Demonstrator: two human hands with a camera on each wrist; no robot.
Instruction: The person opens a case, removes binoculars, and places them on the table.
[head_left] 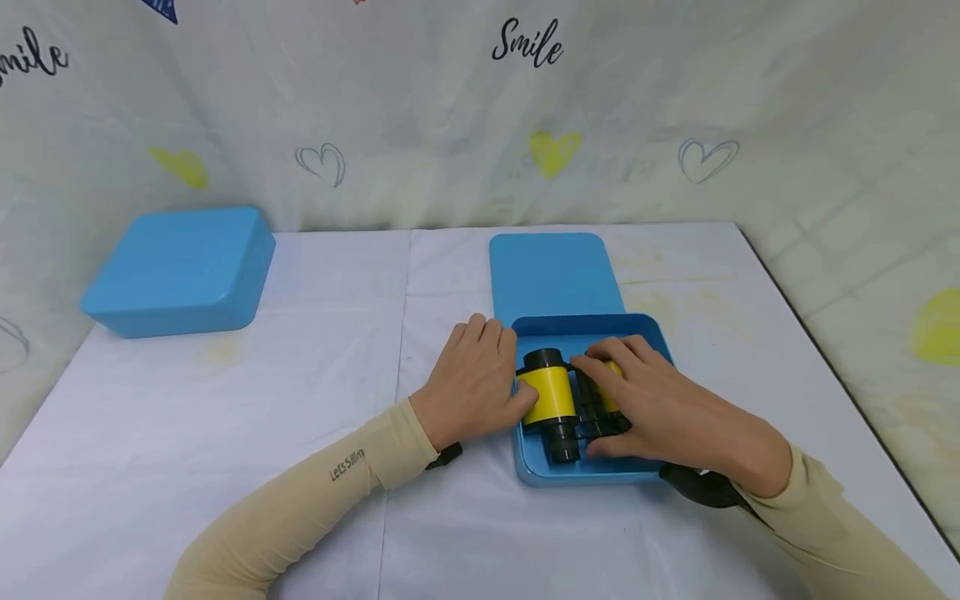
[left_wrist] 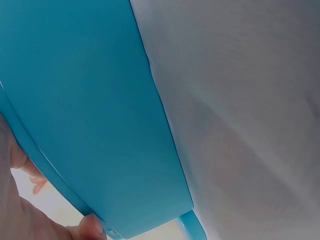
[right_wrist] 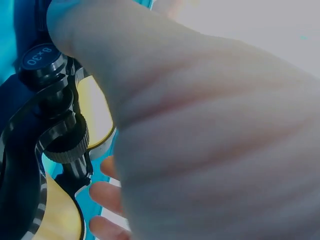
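Yellow and black binoculars (head_left: 550, 393) lie in a shallow, uncovered blue box (head_left: 592, 479) at the right of the table. My right hand (head_left: 660, 406) grips the right barrel, thumb near the front end and fingers over the far end, hiding most of that barrel. At the box's left wall my left hand (head_left: 474, 382) holds the rim, its thumb over the edge beside the left barrel. In the left wrist view, the box's side (left_wrist: 100, 125) fills much of the picture, with the thumb at the rim. "8x30" shows on the binoculars' black hinge cap (right_wrist: 40, 57) in the right wrist view.
A flat blue lid (head_left: 555, 275) lies directly behind the box. Far left on the white-covered table (head_left: 337, 333) sits another blue box (head_left: 183, 267), closed. A pale printed cloth (head_left: 420, 108) hangs behind the table, whose right edge runs beyond my right arm.
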